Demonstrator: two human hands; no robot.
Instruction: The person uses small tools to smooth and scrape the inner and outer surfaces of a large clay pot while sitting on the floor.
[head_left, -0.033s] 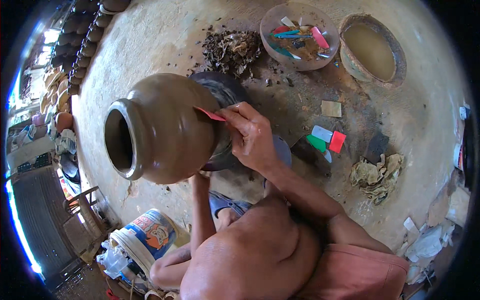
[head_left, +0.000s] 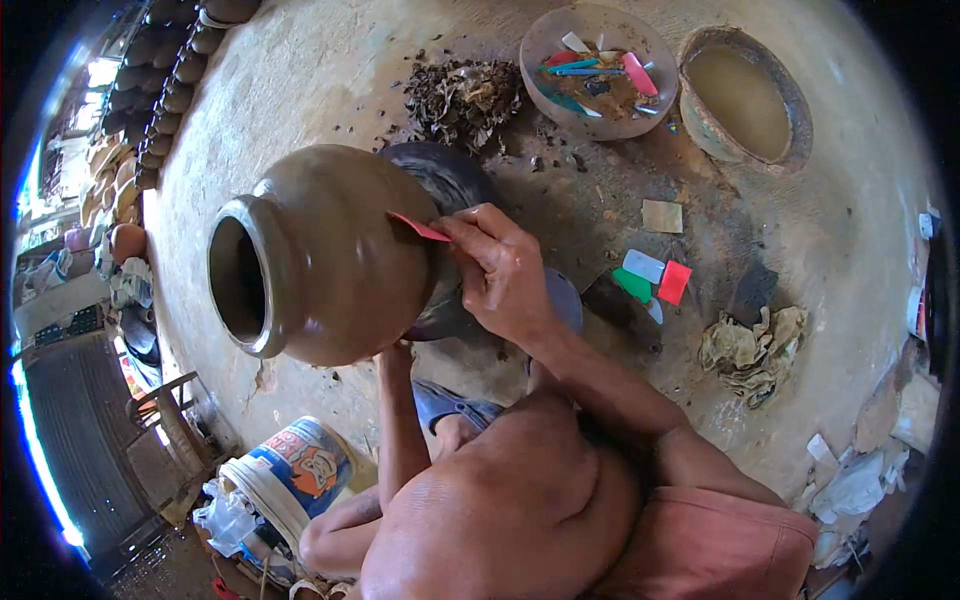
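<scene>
A smooth, wet brown clay pot (head_left: 345, 255) with a round body, short neck and flared rim appears tilted in view, its dark mouth toward the left. Behind its base shows part of a dark, streaked round wheel (head_left: 455, 180). My right hand (head_left: 505, 265) pinches a thin, flexible red scraper (head_left: 418, 228), whose edge rests against the pot's wall near the wheel side. My left hand (head_left: 394, 352) reaches up to the pot's lower side in view; the pot hides its fingers, so I cannot see how they are set.
Beyond the pot lie a heap of dark clay scraps (head_left: 465, 100), a bowl of tools (head_left: 535, 75) and a basin of murky water (head_left: 700, 130). To the right are several coloured plastic pieces (head_left: 675, 283) and a crumpled cloth (head_left: 755, 355). A white bucket (head_left: 305, 465) stands at lower left.
My left forearm has shifted very slightly to the left and upward beside the pot. The right hand and the red scraper stay in nearly the same place on the wall.
</scene>
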